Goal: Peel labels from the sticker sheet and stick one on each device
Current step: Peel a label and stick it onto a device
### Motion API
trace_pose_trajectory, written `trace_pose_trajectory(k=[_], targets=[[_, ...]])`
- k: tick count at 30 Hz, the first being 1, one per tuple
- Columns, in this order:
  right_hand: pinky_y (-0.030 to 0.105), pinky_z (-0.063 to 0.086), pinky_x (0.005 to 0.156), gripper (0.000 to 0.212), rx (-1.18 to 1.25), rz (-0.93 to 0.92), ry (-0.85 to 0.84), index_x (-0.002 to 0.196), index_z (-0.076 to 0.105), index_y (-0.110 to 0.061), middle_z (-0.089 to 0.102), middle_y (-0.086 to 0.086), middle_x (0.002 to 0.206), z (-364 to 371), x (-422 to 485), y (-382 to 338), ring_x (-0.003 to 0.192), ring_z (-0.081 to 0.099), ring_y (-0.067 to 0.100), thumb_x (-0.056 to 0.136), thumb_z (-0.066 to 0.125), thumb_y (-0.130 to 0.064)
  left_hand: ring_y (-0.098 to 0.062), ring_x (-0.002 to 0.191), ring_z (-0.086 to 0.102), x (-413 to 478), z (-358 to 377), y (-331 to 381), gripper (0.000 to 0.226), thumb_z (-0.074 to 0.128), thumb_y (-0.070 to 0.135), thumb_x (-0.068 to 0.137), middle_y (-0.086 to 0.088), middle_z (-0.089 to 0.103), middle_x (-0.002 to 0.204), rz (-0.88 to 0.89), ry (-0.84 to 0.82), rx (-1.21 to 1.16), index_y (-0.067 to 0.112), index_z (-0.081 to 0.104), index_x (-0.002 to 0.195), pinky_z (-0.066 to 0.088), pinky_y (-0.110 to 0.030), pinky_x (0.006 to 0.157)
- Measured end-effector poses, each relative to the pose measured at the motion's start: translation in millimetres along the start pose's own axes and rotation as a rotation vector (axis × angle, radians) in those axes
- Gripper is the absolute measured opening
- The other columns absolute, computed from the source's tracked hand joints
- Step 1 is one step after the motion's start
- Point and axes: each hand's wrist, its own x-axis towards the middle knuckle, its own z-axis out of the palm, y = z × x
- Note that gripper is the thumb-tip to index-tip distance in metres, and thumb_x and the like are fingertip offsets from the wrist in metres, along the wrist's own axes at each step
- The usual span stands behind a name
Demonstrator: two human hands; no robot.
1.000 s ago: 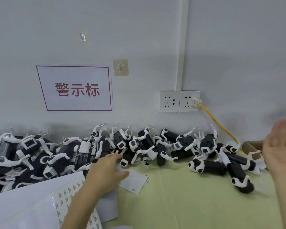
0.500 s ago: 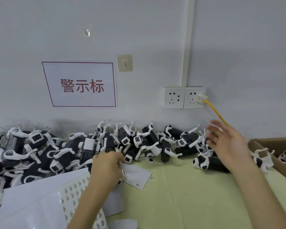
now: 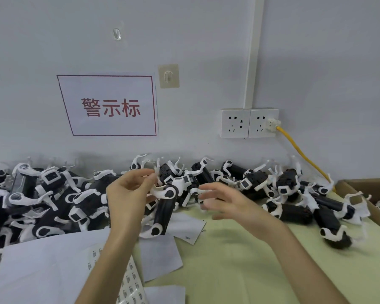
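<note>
Left hand (image 3: 127,198) pinches a smooth black cylindrical device (image 3: 165,212) by its white curved strap — right hand (image 3: 227,204), blurred, fingers loosely spread, just beside it.

A: Legible text recorded?
B: One entry. On the sign (image 3: 110,105), a white sheet with a red border fixed to the wall (image 3: 206,51), three red characters are read: 警示标.
A: And on the sticker sheet (image 3: 131,281)?
B: Rows of small printed labels are seen, but the print is too small to be read.
A: The paper slip (image 3: 190,227)?
B: A small dark mark is noted near its lower corner. It cannot be deciphered.
A: The device (image 3: 162,213) at centre?
B: Its surface is too blurred for any characters to be resolved.
</note>
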Motion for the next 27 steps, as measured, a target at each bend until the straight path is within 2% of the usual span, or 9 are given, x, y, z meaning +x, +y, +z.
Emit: trace_pose_trajectory(k=[2, 5, 8, 11, 13, 15, 18, 22, 27], targets=[[0.028, 0.054, 0.096, 0.056, -0.057, -0.003, -0.062, 0.137, 0.054, -0.036, 0.063, -0.010, 0.131, 15.9, 1.3, 1.9, 0.115, 0.065, 0.005, 0.087, 0.078, -0.036, -0.006, 0.065, 0.066, -0.4, 0.9, 0.3, 0.014, 0.074, 0.010, 0.092, 0.005, 0.069, 0.066, -0.094, 0.029, -0.104, 0.021, 0.077, 0.084, 0.060, -0.024, 0.060], [0.030, 0.050, 0.105, 0.066, -0.127, -0.032, -0.085, 0.142, 0.046, -0.040, 0.057, -0.017, 0.136, 41.7, 4.8, 7.1, 0.123, 0.058, -0.001, 0.085, 0.080, -0.039, -0.008, 0.073, 0.069, 0.8, 0.5, 0.1, 0.006, 0.071, 0.011, 0.094, 0.001, 0.071, 0.079, -0.246, 0.034, -0.275, 0.015, 0.075, 0.094, 0.057, -0.022, 0.060], [0.033, 0.047, 0.108, 0.056, -0.126, -0.098, -0.043, 0.136, 0.047, -0.042, 0.057, -0.020, 0.134, 65.9, 8.1, 13.6, 0.127, 0.052, -0.005, 0.088, 0.077, -0.040, -0.010, 0.072, 0.071, 4.2, -3.4, 0.6, 0.008, 0.068, 0.012, 0.096, -0.001, 0.071, 0.079, -0.326, -0.003, -0.437, 0.009, 0.071, 0.103, 0.061, -0.022, 0.065], [0.031, 0.049, 0.102, 0.042, 0.018, -0.151, 0.023, 0.127, 0.059, -0.031, 0.068, -0.015, 0.121, 87.6, 9.2, 17.1, 0.115, 0.061, 0.000, 0.089, 0.076, -0.037, -0.009, 0.070, 0.072, 4.5, -1.4, 3.2, 0.007, 0.061, 0.013, 0.100, 0.000, 0.069, 0.079, -0.458, -0.038, -0.594, 0.008, 0.065, 0.103, 0.062, -0.021, 0.068], [0.027, 0.052, 0.094, 0.038, 0.052, -0.182, 0.081, 0.119, 0.064, -0.028, 0.072, -0.011, 0.111, 95.0, 9.7, 16.1, 0.106, 0.066, 0.004, 0.085, 0.075, -0.040, -0.012, 0.078, 0.071, 4.3, 1.0, 4.0, 0.005, 0.059, 0.010, 0.101, -0.005, 0.069, 0.092, -0.529, 0.000, -0.699, 0.008, 0.063, 0.103, 0.061, -0.020, 0.066], [0.028, 0.055, 0.087, 0.032, 0.057, -0.221, 0.131, 0.113, 0.067, -0.026, 0.073, -0.007, 0.102, 94.1, 9.5, 13.1, 0.096, 0.068, 0.009, 0.084, 0.074, -0.036, -0.015, 0.092, 0.069, 4.2, 3.1, 3.0, 0.015, 0.058, 0.011, 0.102, -0.009, 0.069, 0.110, -0.518, -0.021, -0.691, 0.007, 0.063, 0.116, 0.061, -0.021, 0.075], [0.023, 0.050, 0.076, 0.026, 0.056, -0.310, 0.248, 0.105, 0.069, -0.023, 0.070, -0.011, 0.088, 80.7, 9.1, 6.6, 0.082, 0.063, 0.008, 0.081, 0.078, -0.028, -0.024, 0.116, 0.064, 2.2, 7.2, 2.0, 0.038, 0.056, 0.012, 0.103, -0.012, 0.064, 0.129, -0.496, -0.084, -0.627, 0.002, 0.053, 0.140, 0.049, -0.039, 0.110], [0.021, 0.051, 0.072, 0.030, 0.200, -0.318, 0.272, 0.107, 0.069, -0.020, 0.065, -0.020, 0.077, 62.4, 8.1, -7.2, 0.075, 0.060, 0.004, 0.082, 0.075, -0.034, -0.026, 0.113, 0.069, -3.7, 11.5, 2.0, 0.012, 0.057, 0.019, 0.103, -0.012, 0.065, 0.125, -0.546, -0.123, -0.492, 0.012, 0.062, 0.113, 0.050, -0.045, 0.105], [0.022, 0.042, 0.059, 0.017, 0.259, -0.337, 0.249, 0.112, 0.070, -0.018, 0.061, -0.009, 0.077, 44.8, 3.3, -22.6, 0.063, 0.051, 0.006, 0.103, 0.057, -0.021, -0.017, 0.087, 0.077, -10.1, 16.7, -0.3, 0.031, 0.051, 0.031, 0.104, -0.003, 0.078, 0.109, -0.563, -0.405, -0.301, 0.014, 0.064, 0.126, 0.055, -0.041, 0.089]])
